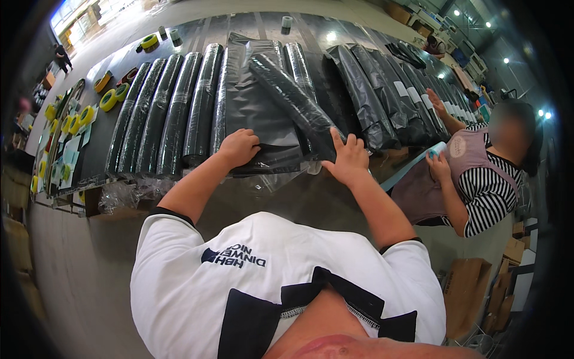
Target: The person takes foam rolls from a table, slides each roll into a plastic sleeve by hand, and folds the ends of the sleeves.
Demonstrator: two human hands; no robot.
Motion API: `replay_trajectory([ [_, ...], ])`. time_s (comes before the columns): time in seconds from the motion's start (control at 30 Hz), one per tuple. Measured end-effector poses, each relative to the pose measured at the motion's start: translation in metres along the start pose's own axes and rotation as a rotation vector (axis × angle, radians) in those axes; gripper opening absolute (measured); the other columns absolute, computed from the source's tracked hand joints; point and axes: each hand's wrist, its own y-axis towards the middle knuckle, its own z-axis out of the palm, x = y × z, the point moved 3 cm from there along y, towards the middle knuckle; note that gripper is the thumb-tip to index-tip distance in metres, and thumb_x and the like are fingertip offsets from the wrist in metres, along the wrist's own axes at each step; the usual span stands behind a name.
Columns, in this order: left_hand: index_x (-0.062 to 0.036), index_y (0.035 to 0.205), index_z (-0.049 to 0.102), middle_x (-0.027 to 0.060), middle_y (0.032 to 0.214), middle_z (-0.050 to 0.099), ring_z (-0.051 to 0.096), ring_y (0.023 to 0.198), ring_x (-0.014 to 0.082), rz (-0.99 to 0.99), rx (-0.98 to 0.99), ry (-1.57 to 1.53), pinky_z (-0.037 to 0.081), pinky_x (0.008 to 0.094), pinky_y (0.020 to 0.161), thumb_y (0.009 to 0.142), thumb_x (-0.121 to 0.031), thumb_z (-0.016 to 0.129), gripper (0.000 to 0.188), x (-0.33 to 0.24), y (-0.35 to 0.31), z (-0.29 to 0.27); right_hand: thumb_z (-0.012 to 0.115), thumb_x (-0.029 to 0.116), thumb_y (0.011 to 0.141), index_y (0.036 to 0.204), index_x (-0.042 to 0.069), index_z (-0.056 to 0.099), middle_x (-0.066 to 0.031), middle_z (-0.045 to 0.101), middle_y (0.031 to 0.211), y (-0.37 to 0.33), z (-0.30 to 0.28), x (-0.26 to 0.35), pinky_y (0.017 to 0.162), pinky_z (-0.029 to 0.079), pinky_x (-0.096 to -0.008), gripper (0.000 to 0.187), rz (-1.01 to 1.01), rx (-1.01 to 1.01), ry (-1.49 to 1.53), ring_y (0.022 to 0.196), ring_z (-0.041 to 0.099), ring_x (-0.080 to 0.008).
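Observation:
A flat black plastic bag lies on the table straight ahead of me. My left hand is closed on the bag's near left edge, its fingers curled inward. Slanting across the bag's right side is a black roll in clear film, its far end toward the left. Around the near end of that roll my right hand is closed, thumb low and fingers over the top. Left of the bag, several more film-wrapped black rolls lie side by side.
Bagged black rolls lie to the right, where a co-worker in a striped shirt stands holding a pale blue strip. Yellow tape rolls sit at the table's left. Crumpled clear film hangs below the near edge. A cardboard box stands lower right.

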Motion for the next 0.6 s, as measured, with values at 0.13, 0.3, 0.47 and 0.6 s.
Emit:
replay_trajectory([
  [0.13, -0.0092, 0.096, 0.070, 0.0068, 0.098, 0.062, 0.057, 0.103, 0.0279, -0.032, 0.048, -0.010, 0.048, 0.0389, 0.091, 0.085, -0.023, 0.066, 0.018, 0.008, -0.003, 0.000, 0.079, 0.056, 0.067, 0.156, 0.015, 0.017, -0.0199, 0.038, 0.134, 0.045, 0.001, -0.007, 0.105, 0.038, -0.0476, 0.116, -0.049, 0.198, 0.349, 0.125, 0.038, -0.0425],
  [0.3, -0.0118, 0.097, 0.072, 0.0062, 0.099, 0.062, 0.057, 0.104, 0.0278, -0.011, 0.057, -0.093, 0.048, 0.0387, 0.091, 0.083, -0.023, 0.068, 0.019, 0.002, -0.002, -0.001, 0.083, 0.025, 0.074, 0.155, 0.008, 0.013, -0.0166, 0.049, 0.137, 0.087, 0.032, -0.038, 0.106, 0.038, -0.0363, 0.109, 0.023, 0.599, 1.114, 0.124, 0.048, -0.0235],
  [0.47, -0.0107, 0.092, 0.072, 0.0067, 0.093, 0.061, 0.057, 0.100, 0.0287, 0.001, 0.038, -0.153, 0.049, 0.0404, 0.086, 0.081, -0.022, 0.069, 0.016, 0.000, -0.007, -0.006, 0.081, 0.023, 0.073, 0.137, 0.001, 0.044, -0.0104, 0.060, 0.117, 0.074, 0.023, -0.027, 0.092, 0.050, -0.0352, 0.077, 0.008, 0.918, 1.255, 0.104, 0.060, -0.0192],
  [0.6, -0.0091, 0.091, 0.073, 0.0075, 0.091, 0.063, 0.060, 0.097, 0.0292, -0.039, 0.045, -0.195, 0.049, 0.0408, 0.083, 0.083, -0.022, 0.069, 0.016, 0.001, -0.001, -0.003, 0.082, 0.020, 0.070, 0.125, -0.002, 0.050, -0.0156, 0.063, 0.107, 0.062, 0.038, -0.021, 0.084, 0.054, -0.0375, 0.067, 0.087, 0.722, 1.257, 0.095, 0.064, -0.0228],
])
